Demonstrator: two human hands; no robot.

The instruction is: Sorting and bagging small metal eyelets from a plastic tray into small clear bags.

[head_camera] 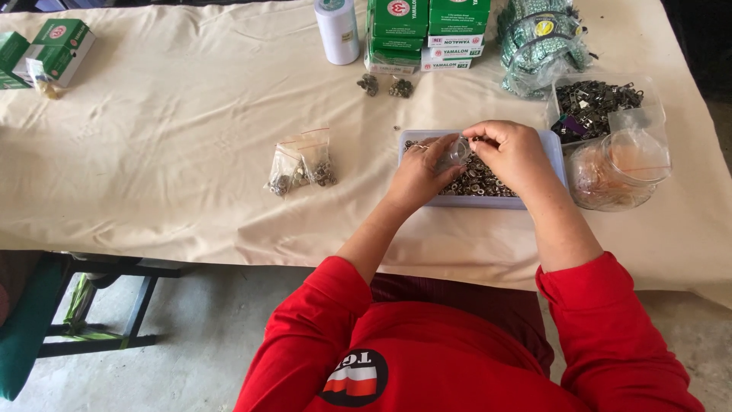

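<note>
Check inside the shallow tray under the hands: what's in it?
The tray holds small metal rings. Left hand and right hand cover its middle and far side.

the left hand [422, 172] and right hand [515, 152] cover much of the pale tray [555, 149], and the small metal parts [480, 181] in it are too tiny to tell apart. the green boxes [11, 53] are cut off by the left edge.
</note>
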